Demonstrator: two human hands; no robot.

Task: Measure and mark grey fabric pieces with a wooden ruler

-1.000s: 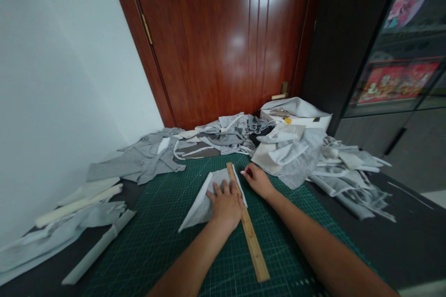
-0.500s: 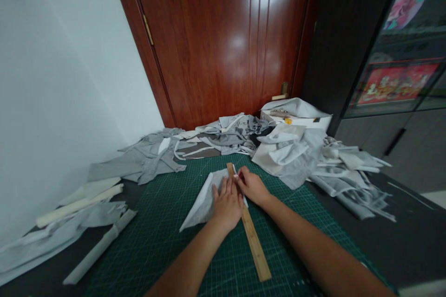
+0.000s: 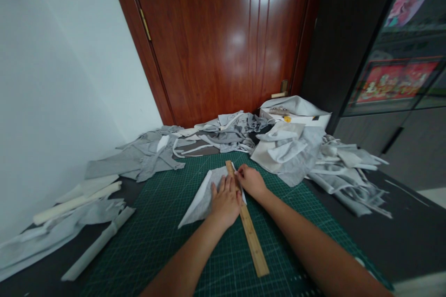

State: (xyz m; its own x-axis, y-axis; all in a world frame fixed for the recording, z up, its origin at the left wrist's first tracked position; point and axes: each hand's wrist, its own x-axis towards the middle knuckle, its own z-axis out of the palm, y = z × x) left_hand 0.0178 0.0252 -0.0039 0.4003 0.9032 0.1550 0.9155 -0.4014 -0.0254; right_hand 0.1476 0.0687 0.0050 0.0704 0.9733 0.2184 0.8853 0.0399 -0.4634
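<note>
Two hands meet at the ruler

Both hands are now at the pale cloth — the right hand, which was just off to the side, has come in to its edge by the wooden ruler. That brings the two hands together over the same strip, one steadying while the other appears to deal with the edge.

The left hand lies flat and open, fingers slightly spread, pressing on the ruler and the cloth without gripping either. The right hand is curled, its fingertips drawn in close to the thumb; whether they actually pinch the cloth cannot be told.

The cloth lies beneath and to the left of the left hand, with a narrow margin showing past the ruler on the right hand's side. The ruler slants from beyond the fingers back toward the person, between the forearms, on the green cutting mat. Beyond the right hand sits a heap of loose fabric; well left of the left hand lies a rolled piece.
</note>
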